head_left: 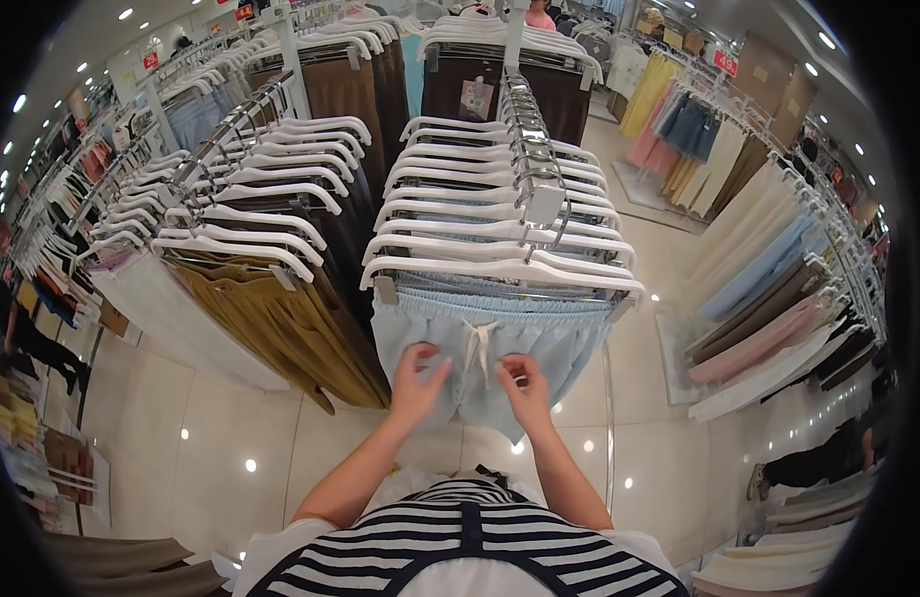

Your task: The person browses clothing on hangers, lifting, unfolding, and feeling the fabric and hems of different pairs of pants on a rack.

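Light blue shorts (480, 348) with a gathered waistband and a cream drawstring bow (481, 338) hang by clips from the front white hanger (500, 269). My left hand (418, 383) is at the left front of the shorts, fingers curled and apart from the thumb, with nothing seen between them. On the right front, my right hand (523, 386) has its fingers bent toward the thumb; whether it pinches any fabric cannot be made out. The bow lies between the two hands. More white hangers with clothes stand in a row behind.
Mustard trousers (271, 318) hang on the rail to the left. Skirts and trousers (748, 269) fill a rack at the right. A person in dark trousers (813, 463) is at the lower right, another (42, 343) at the far left. Folded-looking garments (121, 565) show at the bottom left.
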The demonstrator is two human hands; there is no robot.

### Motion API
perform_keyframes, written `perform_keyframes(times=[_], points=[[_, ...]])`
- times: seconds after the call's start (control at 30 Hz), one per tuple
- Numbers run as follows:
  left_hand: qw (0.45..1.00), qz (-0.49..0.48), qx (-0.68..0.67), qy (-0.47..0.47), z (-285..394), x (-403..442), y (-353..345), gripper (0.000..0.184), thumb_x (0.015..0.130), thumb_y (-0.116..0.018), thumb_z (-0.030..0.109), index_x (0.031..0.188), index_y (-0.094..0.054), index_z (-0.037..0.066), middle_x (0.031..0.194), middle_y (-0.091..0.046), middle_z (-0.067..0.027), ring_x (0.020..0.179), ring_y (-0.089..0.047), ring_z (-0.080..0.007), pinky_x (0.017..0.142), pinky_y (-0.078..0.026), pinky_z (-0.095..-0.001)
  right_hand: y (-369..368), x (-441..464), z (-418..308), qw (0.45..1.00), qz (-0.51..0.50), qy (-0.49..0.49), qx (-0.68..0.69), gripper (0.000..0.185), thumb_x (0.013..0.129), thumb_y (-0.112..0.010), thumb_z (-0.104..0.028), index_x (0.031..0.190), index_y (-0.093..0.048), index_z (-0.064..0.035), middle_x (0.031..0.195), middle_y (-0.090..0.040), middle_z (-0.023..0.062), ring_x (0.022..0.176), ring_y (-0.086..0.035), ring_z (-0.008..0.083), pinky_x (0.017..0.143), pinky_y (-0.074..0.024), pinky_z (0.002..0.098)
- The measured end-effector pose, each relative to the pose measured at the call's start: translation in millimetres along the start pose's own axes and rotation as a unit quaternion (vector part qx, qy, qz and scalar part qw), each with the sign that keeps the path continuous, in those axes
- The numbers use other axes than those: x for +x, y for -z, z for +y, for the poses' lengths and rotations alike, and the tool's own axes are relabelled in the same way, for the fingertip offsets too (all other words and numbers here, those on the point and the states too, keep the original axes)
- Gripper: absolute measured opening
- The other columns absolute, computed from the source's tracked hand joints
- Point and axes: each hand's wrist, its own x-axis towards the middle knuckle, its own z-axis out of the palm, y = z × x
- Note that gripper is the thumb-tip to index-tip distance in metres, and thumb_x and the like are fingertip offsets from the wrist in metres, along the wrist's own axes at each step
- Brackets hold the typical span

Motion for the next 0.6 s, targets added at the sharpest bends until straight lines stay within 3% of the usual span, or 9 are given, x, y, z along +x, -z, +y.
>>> perform_keyframes(times=[0.07,0.1,0.17,0.2,0.3,0.37,0.4,0.47,0.6], points=[[0.984,0.176,-0.023,0.009,-9,-1,10,0.043,0.072,-0.065,0.017,0.108,-0.046,0.005,0.102,-0.049,-0.0099,0.093,-0.048,-0.0216,0.078,-0.040,-0.0312,12,-9,9,0.998,0.056,0.013,-0.022,0.022,0.077,-0.061,-0.014,0.094,-0.053,-0.0042,0.084,-0.054,0.0019,0.075,-0.050,0.0100,0.061,-0.0395,0.0221],[0.984,0.176,-0.022,0.011,-7,-1,13,0.043,0.072,-0.065,0.017,0.108,-0.046,0.005,0.102,-0.049,-0.0099,0.093,-0.048,-0.0216,0.078,-0.040,-0.0312,19,-11,14,0.992,0.111,0.027,-0.045,0.029,0.077,-0.060,-0.013,0.102,-0.049,-0.0050,0.093,-0.052,0.0029,0.085,-0.049,0.0115,0.066,-0.0399,0.0231],[0.927,0.357,0.105,-0.047,-1,3,19,0.055,0.069,-0.068,0.015,0.115,-0.039,0.005,0.108,-0.043,-0.0127,0.097,-0.046,-0.0242,0.082,-0.038,-0.0315,29,-13,20,0.979,0.188,0.045,-0.067,0.037,0.076,-0.060,-0.011,0.109,-0.044,-0.0056,0.101,-0.046,0.0053,0.093,-0.045,0.0152,0.071,-0.0386,0.0266],[0.927,0.357,0.106,-0.045,-3,4,20,0.055,0.069,-0.068,0.015,0.115,-0.039,0.005,0.108,-0.043,-0.0127,0.097,-0.046,-0.0242,0.082,-0.038,-0.0315,34,-13,22,0.958,0.265,0.064,-0.088,0.045,0.075,-0.059,-0.009,0.115,-0.039,-0.0062,0.109,-0.040,0.0076,0.102,-0.041,0.0188,0.076,-0.0372,0.0301],[0.935,0.331,0.125,-0.031,-25,10,25,0.061,0.068,-0.070,0.017,0.117,-0.035,0.004,0.114,-0.037,-0.0149,0.100,-0.043,-0.0256,0.085,-0.036,-0.0325,46,-14,19,0.946,0.296,0.037,-0.129,0.053,0.075,-0.058,-0.007,0.121,-0.031,-0.0069,0.116,-0.030,0.0095,0.109,-0.034,0.0223,0.082,-0.0342,0.0344],[0.979,0.201,-0.027,0.028,-45,9,24,0.064,0.068,-0.071,0.019,0.117,-0.035,0.001,0.110,-0.042,-0.0142,0.097,-0.046,-0.0235,0.084,-0.038,-0.0319,47,-15,17,0.949,0.290,0.036,-0.113,0.053,0.075,-0.058,-0.007,0.121,-0.031,-0.0069,0.116,-0.029,0.0099,0.110,-0.034,0.0225,0.082,-0.0338,0.0352],[0.979,0.201,-0.027,0.028,-44,7,24,0.064,0.068,-0.071,0.019,0.117,-0.035,0.001,0.110,-0.042,-0.0142,0.097,-0.046,-0.0235,0.084,-0.038,-0.0319,48,-16,16,0.953,0.285,0.035,-0.097,0.054,0.075,-0.058,-0.007,0.121,-0.030,-0.0069,0.117,-0.027,0.0102,0.110,-0.033,0.0227,0.083,-0.0333,0.0360],[0.978,0.172,-0.101,0.064,-43,2,23,0.069,0.067,-0.072,0.020,0.120,-0.032,0.000,0.106,-0.048,-0.0136,0.093,-0.049,-0.0217,0.081,-0.040,-0.0300,45,-19,12,0.955,0.284,0.035,-0.078,0.053,0.075,-0.058,-0.007,0.121,-0.031,-0.0068,0.117,-0.028,0.0099,0.110,-0.033,0.0221,0.083,-0.0334,0.0357],[0.972,0.221,-0.073,0.039,-58,-15,21,0.061,0.068,-0.070,0.021,0.116,-0.040,-0.001,0.100,-0.055,-0.0148,0.091,-0.054,-0.0197,0.077,-0.042,-0.0290,39,-27,19,0.963,0.266,0.045,-0.017,0.049,0.077,-0.056,-0.006,0.119,-0.032,-0.0070,0.111,-0.035,0.0082,0.106,-0.037,0.0182,0.082,-0.0343,0.0313]])
